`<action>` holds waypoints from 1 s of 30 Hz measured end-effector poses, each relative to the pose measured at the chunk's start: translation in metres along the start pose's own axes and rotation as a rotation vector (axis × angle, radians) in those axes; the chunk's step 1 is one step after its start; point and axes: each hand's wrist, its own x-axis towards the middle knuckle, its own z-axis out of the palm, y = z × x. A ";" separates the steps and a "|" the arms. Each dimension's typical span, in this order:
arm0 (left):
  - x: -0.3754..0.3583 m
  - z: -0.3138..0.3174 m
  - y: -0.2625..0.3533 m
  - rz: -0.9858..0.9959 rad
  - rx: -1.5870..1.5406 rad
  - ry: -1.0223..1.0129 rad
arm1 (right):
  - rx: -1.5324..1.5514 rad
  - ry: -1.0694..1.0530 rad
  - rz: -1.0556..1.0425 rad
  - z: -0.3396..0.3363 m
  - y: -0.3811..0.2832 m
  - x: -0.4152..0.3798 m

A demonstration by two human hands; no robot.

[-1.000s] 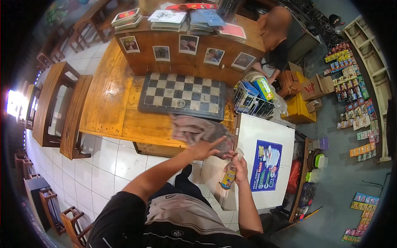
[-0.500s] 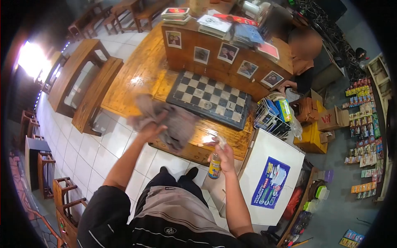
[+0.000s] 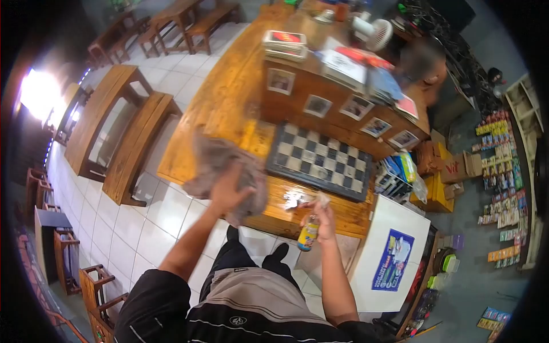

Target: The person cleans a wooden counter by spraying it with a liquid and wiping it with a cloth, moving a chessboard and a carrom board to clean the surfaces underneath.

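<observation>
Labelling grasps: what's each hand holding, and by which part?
Right hand: bottle, by its upper part. Left hand: on the cloth; any grip point can't be told.

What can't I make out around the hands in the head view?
All in the head view:
- Wooden counter under the cloth: hidden by the cloth.
- Whether the left hand grips the cloth or only presses it: blurred.
- Bottle label wording: too small.
- Bottle's upper part: partly hidden by the right hand.

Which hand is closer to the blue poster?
Right. The right hand, holding a bottle, is left of the blue poster; the left hand, on the cloth, is farther left.
</observation>
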 end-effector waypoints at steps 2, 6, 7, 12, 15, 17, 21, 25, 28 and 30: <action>0.003 -0.005 0.038 -0.018 -0.019 -0.345 | 0.023 0.011 -0.016 0.032 0.006 0.023; 0.010 -0.041 0.020 0.004 -0.031 -0.626 | -0.103 -0.061 -0.008 0.117 -0.011 0.092; 0.014 -0.043 -0.002 0.003 -0.036 -0.620 | -0.148 -0.066 -0.010 0.132 -0.011 0.110; 0.064 -0.096 -0.101 -0.192 0.009 -0.209 | -0.086 -0.022 -0.095 0.196 -0.019 0.158; 0.111 -0.089 -0.129 -0.192 0.086 -0.091 | -0.116 0.058 -0.008 0.176 -0.018 0.165; 0.143 -0.077 -0.130 -0.188 0.113 -0.040 | -0.082 0.169 0.025 0.168 -0.020 0.162; 0.182 -0.053 -0.103 -0.246 0.138 -0.096 | -0.022 0.138 -0.047 0.172 -0.046 0.151; 0.179 -0.027 -0.043 -0.105 0.076 -0.200 | -0.079 0.161 -0.067 0.160 -0.036 0.157; 0.180 -0.012 -0.022 -0.120 0.156 -0.405 | -0.081 0.167 -0.081 0.165 -0.032 0.159; 0.177 -0.004 -0.034 -0.061 -0.003 -0.327 | -0.066 0.170 -0.074 0.172 -0.028 0.162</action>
